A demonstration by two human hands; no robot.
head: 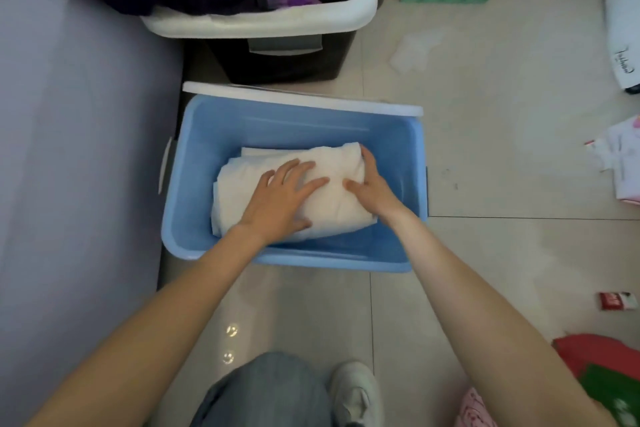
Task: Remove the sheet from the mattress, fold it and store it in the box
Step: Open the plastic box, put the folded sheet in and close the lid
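Folded sheet already down in the box, task looks all but finished

The white sheet (294, 194) lies folded in a thick bundle on the bottom of the blue box (194, 163), which stands on the tiled floor (485, 156) beside the mattress (79, 135); the left hand (282, 198) presses flat on top of it with fingers spread and straight, holding nothing, while the right hand (372, 184) cups the bundle's right edge, fingers curled over its far corner and thumb on top. Stripping and folding appear done; what seems left is settling the bundle and letting go
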